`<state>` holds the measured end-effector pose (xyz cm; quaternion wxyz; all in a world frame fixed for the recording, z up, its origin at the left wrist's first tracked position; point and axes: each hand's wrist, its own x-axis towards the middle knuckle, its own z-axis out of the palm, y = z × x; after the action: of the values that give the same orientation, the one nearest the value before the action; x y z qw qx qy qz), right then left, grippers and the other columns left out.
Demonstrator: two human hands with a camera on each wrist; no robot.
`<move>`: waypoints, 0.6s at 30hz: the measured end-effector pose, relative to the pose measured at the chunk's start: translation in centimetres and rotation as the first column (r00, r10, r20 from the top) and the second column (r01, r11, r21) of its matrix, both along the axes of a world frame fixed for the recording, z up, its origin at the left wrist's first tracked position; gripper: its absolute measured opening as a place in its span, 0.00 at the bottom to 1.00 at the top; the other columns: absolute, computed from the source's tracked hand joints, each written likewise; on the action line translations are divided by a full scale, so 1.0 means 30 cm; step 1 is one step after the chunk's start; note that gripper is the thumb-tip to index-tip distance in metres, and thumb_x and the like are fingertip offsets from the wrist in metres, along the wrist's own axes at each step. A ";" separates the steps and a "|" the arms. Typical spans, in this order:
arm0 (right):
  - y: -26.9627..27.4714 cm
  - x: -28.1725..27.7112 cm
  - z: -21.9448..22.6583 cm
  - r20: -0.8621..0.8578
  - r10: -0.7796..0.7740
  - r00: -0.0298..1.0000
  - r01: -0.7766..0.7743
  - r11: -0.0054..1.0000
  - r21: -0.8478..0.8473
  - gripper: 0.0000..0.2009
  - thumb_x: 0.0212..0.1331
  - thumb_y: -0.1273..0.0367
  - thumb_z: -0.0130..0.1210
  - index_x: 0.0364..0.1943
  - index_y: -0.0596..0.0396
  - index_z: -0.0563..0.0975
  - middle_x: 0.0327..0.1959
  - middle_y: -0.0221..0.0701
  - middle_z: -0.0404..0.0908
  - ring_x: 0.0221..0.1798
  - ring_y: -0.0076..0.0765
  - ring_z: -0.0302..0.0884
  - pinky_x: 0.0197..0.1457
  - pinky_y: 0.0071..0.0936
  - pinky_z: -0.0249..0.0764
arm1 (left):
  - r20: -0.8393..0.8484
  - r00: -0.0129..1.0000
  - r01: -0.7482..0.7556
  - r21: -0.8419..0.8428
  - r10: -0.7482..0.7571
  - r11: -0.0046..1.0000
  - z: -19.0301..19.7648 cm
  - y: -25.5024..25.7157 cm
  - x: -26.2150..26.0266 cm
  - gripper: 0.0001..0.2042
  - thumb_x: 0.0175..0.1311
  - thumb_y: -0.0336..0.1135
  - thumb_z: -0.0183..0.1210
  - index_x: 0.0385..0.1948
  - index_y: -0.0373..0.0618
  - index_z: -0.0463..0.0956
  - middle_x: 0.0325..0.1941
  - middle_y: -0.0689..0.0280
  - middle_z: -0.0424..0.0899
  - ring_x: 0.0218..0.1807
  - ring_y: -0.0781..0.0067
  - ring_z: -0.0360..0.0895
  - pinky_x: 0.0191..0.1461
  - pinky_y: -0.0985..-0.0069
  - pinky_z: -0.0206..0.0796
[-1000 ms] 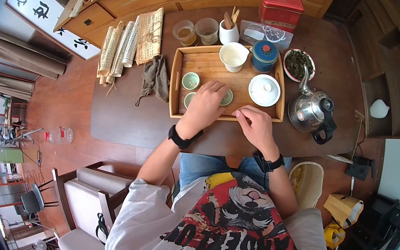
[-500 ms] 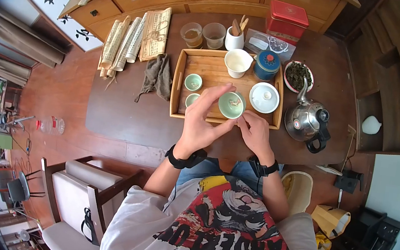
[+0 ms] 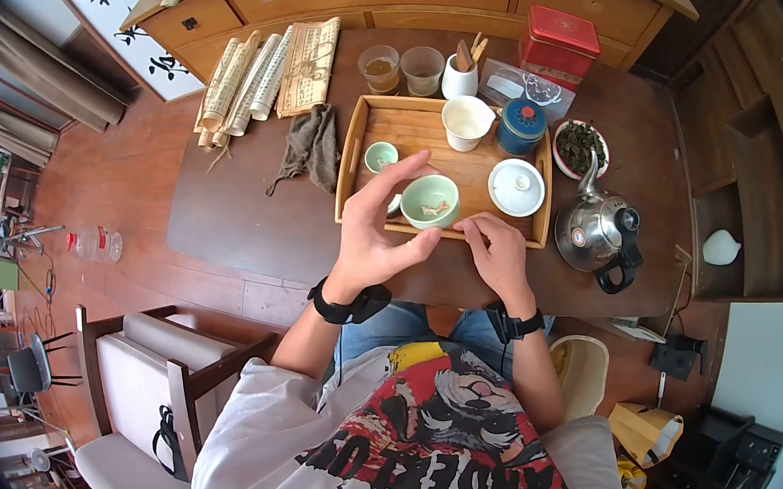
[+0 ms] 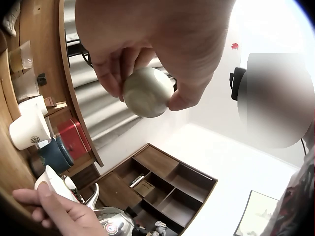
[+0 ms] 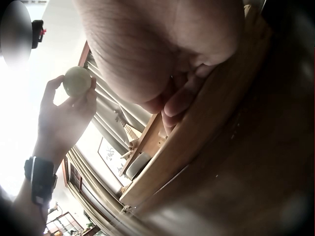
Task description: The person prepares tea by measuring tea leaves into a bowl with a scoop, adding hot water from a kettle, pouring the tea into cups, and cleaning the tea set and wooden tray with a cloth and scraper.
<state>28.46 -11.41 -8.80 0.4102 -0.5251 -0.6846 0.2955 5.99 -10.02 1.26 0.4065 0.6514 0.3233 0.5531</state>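
Note:
Raised over the front of the wooden tray (image 3: 349, 175), my left hand (image 3: 368, 236) pinches a pale green teacup (image 3: 430, 200) between thumb and fingers. Its inside, with a small figure in it, faces the head camera; the left wrist view shows its rounded underside. My right hand (image 3: 501, 257) rests at the tray's front edge, fingers loosely curled around nothing. A second green teacup (image 3: 381, 157) stands on the tray's left, and a third is mostly hidden behind my left hand. Near my right hand sits a white lidded bowl (image 3: 516, 190).
A white pitcher (image 3: 465, 124) and blue tin (image 3: 521, 129) stand at the tray's back. To the right are a steel kettle (image 3: 597, 234) and a dish of leaves (image 3: 577, 148). A dark cloth (image 3: 311, 153) and paper scrolls (image 3: 239, 86) lie left; two plastic cups (image 3: 421, 70) stand behind.
My left hand has lifted the teacup from the tray toward the head camera, then shifted it slightly left. The right hand has stayed by the tray's front edge.

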 end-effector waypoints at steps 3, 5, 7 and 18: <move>0.000 0.000 0.013 0.001 -0.001 1.000 0.001 1.000 -0.019 0.12 0.80 0.65 0.59 0.42 0.57 0.90 0.39 0.37 0.91 0.34 0.46 0.88 0.39 0.36 0.80 | -0.161 0.983 -0.102 -0.070 0.090 0.992 -0.015 0.033 -0.051 0.39 0.60 0.24 0.75 0.76 0.33 0.72 0.72 0.54 0.84 0.70 0.64 0.83 0.76 0.64 0.73; -0.002 0.002 0.011 0.005 0.004 1.000 -0.004 0.999 -0.041 0.12 0.80 0.65 0.59 0.42 0.57 0.90 0.39 0.37 0.91 0.34 0.46 0.88 0.40 0.36 0.81 | -0.299 0.931 -0.241 -0.072 0.210 0.968 -0.041 0.090 -0.093 0.37 0.59 0.23 0.74 0.75 0.36 0.74 0.70 0.58 0.86 0.68 0.66 0.84 0.74 0.67 0.75; 0.002 0.001 0.003 -0.002 0.013 1.000 -0.013 1.000 -0.002 0.12 0.80 0.66 0.59 0.42 0.58 0.90 0.39 0.37 0.91 0.34 0.45 0.88 0.40 0.36 0.80 | -0.454 0.843 -0.327 -0.007 0.288 0.945 -0.042 0.149 -0.146 0.37 0.56 0.22 0.74 0.73 0.39 0.76 0.68 0.57 0.88 0.68 0.63 0.86 0.73 0.66 0.76; -0.003 -0.003 0.009 -0.006 -0.004 1.000 0.004 1.000 -0.006 0.12 0.79 0.67 0.60 0.41 0.59 0.90 0.38 0.38 0.91 0.34 0.44 0.88 0.40 0.35 0.81 | -0.765 0.644 0.006 -0.008 -0.010 1.000 -0.160 0.401 -0.302 0.38 0.51 0.25 0.79 0.71 0.37 0.79 0.67 0.53 0.89 0.68 0.52 0.86 0.74 0.64 0.76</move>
<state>28.37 -11.49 -8.52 0.4114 -0.5266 -0.6815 0.2983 -3.08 2.02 -3.56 0.2361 0.8243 0.4633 0.2239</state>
